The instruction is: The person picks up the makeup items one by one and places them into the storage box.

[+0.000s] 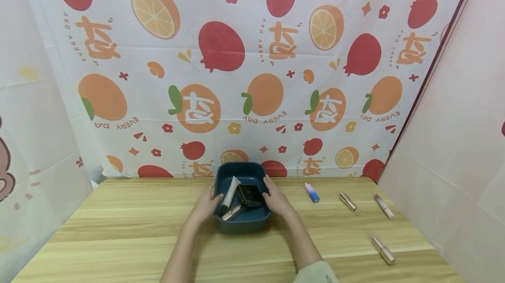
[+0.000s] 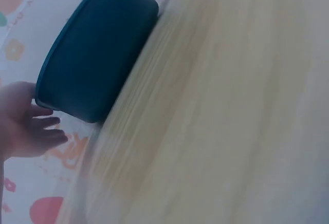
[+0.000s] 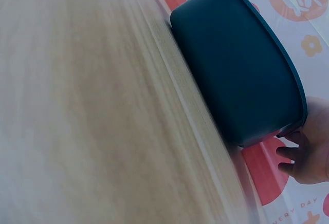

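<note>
A dark teal plastic bin (image 1: 242, 227) stands on the table by the back wall, between both hands. My left hand (image 1: 206, 204) grips its left side, thumb over the rim. Its right side is held by my right hand (image 1: 277, 199), thumb also at the rim. Inside lie a white squeeze tube (image 1: 232, 193) with a black cap, a glossy black compact case (image 1: 250, 195) and a small shiny lipstick-like tube (image 1: 232, 213). In the left wrist view, the bin's outer wall (image 2: 97, 49) hides its contents, as it does in the right wrist view (image 3: 236, 70).
On the right of the wooden table (image 1: 130, 230) lie a pink-and-blue tube (image 1: 311, 192), a gold lipstick tube (image 1: 348, 202), a lip gloss tube (image 1: 384, 206) and another gold tube (image 1: 382, 250). A fruit-printed curtain (image 1: 244, 138) hangs behind the table.
</note>
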`<state>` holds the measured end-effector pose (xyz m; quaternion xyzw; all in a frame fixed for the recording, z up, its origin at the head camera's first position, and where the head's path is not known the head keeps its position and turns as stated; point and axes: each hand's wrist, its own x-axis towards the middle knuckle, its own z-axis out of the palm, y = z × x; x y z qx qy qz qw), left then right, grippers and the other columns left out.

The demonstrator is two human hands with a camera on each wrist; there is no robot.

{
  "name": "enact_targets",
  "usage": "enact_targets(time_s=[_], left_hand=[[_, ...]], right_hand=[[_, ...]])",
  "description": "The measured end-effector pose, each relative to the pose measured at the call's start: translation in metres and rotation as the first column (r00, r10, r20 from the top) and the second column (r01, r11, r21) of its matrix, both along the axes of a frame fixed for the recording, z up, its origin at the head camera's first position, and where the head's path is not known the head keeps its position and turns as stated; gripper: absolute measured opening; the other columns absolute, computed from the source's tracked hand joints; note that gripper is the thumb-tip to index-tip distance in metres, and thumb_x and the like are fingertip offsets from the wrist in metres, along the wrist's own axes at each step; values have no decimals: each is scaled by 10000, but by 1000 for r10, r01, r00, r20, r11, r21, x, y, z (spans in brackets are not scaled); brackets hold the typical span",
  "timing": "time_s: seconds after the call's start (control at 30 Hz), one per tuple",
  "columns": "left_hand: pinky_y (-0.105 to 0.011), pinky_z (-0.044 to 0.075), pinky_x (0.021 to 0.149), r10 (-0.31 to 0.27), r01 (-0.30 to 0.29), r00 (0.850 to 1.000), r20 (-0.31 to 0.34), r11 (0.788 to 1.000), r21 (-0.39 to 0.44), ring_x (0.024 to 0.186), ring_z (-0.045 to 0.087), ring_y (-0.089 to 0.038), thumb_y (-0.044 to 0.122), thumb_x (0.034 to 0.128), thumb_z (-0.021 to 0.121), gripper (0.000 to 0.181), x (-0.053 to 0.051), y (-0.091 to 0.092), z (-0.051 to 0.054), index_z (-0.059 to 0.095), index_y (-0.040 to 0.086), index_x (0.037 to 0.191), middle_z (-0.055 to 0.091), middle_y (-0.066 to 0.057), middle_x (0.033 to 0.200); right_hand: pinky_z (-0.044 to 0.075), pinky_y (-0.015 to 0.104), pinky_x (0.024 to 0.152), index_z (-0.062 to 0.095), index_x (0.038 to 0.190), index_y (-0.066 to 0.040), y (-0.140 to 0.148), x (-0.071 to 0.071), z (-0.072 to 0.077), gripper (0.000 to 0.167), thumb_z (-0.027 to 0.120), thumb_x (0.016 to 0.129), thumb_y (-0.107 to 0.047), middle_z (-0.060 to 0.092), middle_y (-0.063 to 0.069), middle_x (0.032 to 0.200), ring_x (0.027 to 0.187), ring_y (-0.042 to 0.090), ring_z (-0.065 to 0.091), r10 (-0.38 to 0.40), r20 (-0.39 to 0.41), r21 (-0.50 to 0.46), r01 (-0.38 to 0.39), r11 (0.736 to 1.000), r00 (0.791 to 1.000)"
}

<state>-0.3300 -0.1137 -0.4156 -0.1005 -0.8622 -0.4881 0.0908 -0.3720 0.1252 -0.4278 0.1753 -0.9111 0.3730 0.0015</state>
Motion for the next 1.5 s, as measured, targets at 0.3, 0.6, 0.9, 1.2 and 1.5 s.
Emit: enact_targets(time_s=[0.3, 0.6, 0.9, 1.2, 1.5], left_hand=[[-530, 143, 1047, -42, 30, 996, -80, 989, -144, 1293, 173, -465, 36, 923, 466, 498, 6, 2, -6, 287, -175, 1336, 194, -313, 1424], [-529, 125, 1054, -2, 3, 1000, 5, 967, -256, 1323, 81, -445, 209, 968, 417, 589, 8, 8, -7, 189, -116, 1402, 107, -255, 1476], [-531, 155, 1047, 44, -39, 999, 9, 949, -313, 1329, 107, -423, 221, 957, 429, 594, 7, 8, -8, 199, -65, 1424, 122, -201, 1492], [-527, 162, 1047, 57, -53, 998, 4, 943, -330, 1323, 134, -424, 229, 950, 438, 606, 8, 12, -8, 198, -57, 1427, 136, -197, 1491], [-531, 167, 1044, 68, -62, 998, 5, 940, -336, 1319, 139, -432, 232, 945, 452, 607, 9, 10, -8, 217, -58, 1423, 154, -199, 1487]], right_hand=[[211, 487, 1049, 236, 1443, -15, 1, 3, 0, 510, 401, 966, -85, 150, 114, 1507, 1351, 278, 168, 6, -18, -11, -6, 1000, 1000], [210, 492, 1048, 243, 1426, 35, 0, 4, 2, 509, 412, 952, -44, 163, 160, 1496, 1343, 308, 182, 30, -60, 6, -30, 1000, 998], [222, 498, 1041, 266, 1417, 40, 0, 5, 4, 516, 449, 948, -75, 189, 160, 1489, 1338, 314, 199, 28, -64, 1, -28, 1000, 998], [244, 514, 1027, 332, 1399, 20, 5, 6, 14, 498, 479, 946, -125, 295, 174, 1445, 1314, 323, 260, -50, -60, -52, 47, 998, 997], [375, 523, 924, 451, 1335, 0, 14, 8, 25, 437, 525, 923, -123, 457, 204, 1316, 1158, 372, 451, -106, -105, -46, 102, 994, 989]])
